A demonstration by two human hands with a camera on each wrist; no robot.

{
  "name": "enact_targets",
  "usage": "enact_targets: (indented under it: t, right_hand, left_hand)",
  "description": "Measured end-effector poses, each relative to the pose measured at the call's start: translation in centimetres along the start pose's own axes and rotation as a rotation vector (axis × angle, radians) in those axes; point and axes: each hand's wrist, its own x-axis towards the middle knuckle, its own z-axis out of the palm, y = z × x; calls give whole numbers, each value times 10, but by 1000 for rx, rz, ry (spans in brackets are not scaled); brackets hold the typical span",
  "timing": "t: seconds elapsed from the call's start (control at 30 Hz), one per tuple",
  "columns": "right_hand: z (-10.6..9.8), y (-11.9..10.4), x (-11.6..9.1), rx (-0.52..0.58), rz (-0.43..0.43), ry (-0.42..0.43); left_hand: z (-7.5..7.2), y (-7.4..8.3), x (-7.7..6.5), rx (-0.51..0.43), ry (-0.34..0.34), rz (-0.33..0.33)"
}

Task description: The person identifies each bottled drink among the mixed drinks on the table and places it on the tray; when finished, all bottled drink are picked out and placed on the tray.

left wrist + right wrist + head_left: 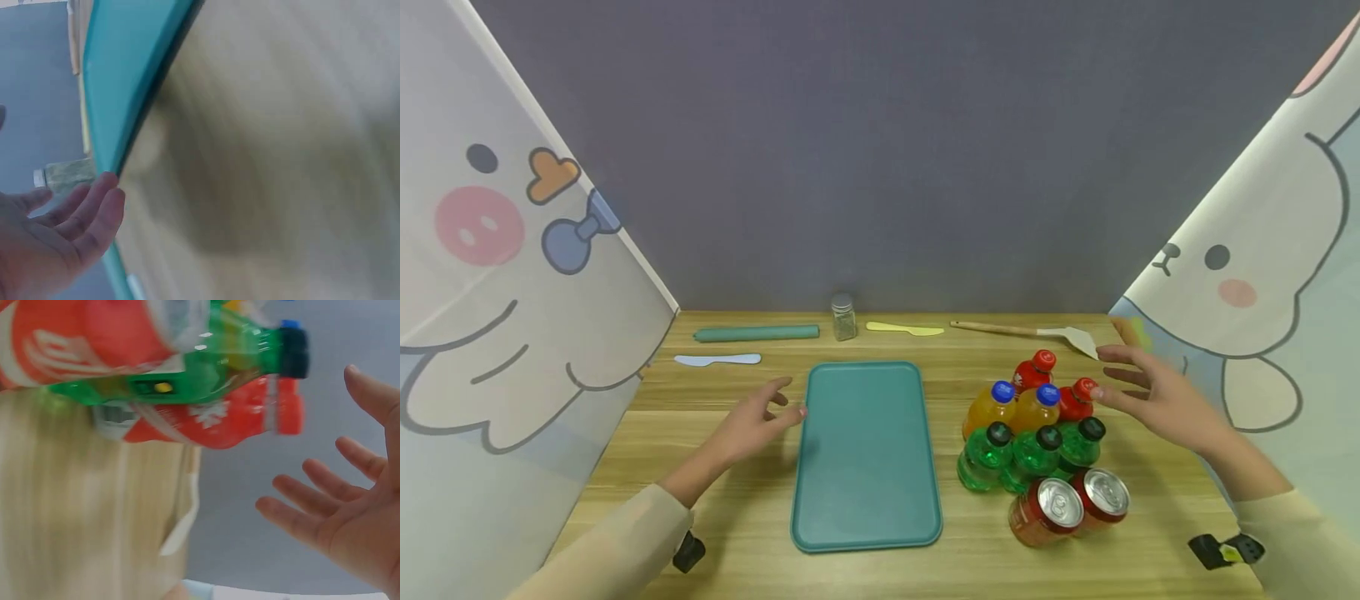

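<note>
My left hand [758, 425] hovers beside the left edge of a teal tray [868, 458], fingers loosely bent and holding nothing. In the left wrist view its fingertips overlap the tray's rim. My right hand [1165, 398] is held at the right of a cluster of drinks, its fingers spread. Nearest to it is a bottle with a red cap [1077, 400]; the right wrist view shows a gap between the fingers and that cap. The cluster also has another red-capped bottle [1033, 372], orange bottles with blue caps [991, 408], green bottles with black caps [987, 457] and two red cans [1047, 512].
Along the back lie a dark green rod [756, 333], a yellow knife [905, 329] and a spatula [1022, 330] with a wooden handle. A small glass shaker [843, 318] stands among them. A light blue knife [718, 359] lies left of the tray. Printed panels flank the table.
</note>
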Motion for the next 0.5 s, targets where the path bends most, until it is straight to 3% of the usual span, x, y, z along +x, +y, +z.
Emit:
enact_targets:
  t: [0.27,0.4,0.5]
  right_hand:
    - [15,30,-3,113,28,-62]
    - [22,41,-2,152,45,-90]
    - [27,47,-2,160,60,-109]
  left_hand:
    - [23,-14,-1,-214,-88,-121]
    - [29,-18,3,-340,-96,-142]
    - [32,-19,5,-375,-94,-151]
